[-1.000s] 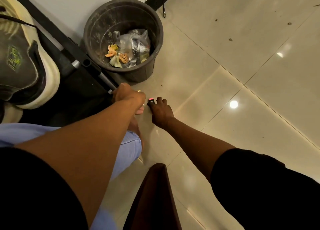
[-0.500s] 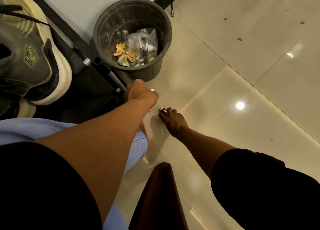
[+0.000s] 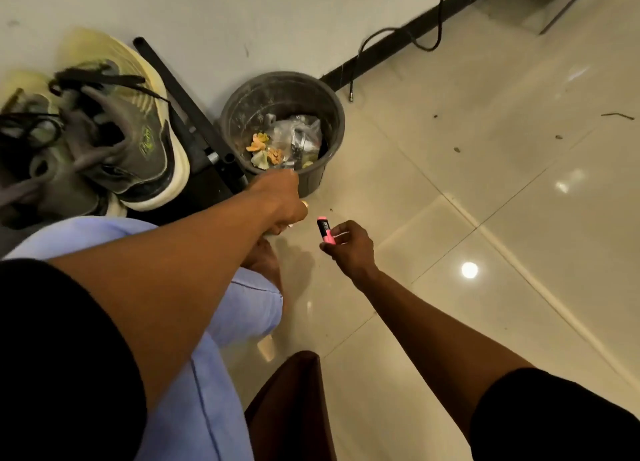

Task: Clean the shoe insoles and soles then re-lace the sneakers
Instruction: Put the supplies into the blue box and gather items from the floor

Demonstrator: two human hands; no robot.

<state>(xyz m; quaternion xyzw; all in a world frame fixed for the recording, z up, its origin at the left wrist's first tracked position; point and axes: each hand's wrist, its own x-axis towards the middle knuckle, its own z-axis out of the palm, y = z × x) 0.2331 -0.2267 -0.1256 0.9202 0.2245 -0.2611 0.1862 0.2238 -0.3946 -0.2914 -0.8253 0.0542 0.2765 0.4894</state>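
Observation:
A grey sneaker (image 3: pixel 128 138) with a pale yellow sole and loose black laces lies on its side at the left, with a second sneaker (image 3: pixel 27 141) partly seen beside it. My right hand (image 3: pixel 351 249) pinches a small pink and black marker-like object (image 3: pixel 325 231) above the floor. My left hand (image 3: pixel 282 199) reaches low in front of the bin, its fingers curled round something small that I cannot identify.
A dark round bin (image 3: pixel 329 114) with plastic and scraps stands by the wall. Black metal bars (image 3: pixel 194 124) lie between the sneakers and bin. A brown chair edge (image 3: pixel 294 401) is below. A cable (image 3: pixel 391 37) runs along the skirting. Shiny floor tiles (image 3: pixel 485 218) stretch to the right.
My right hand has lifted off the floor with the pink object and turned it upright. The view has tilted up, showing more of the sneakers and wall.

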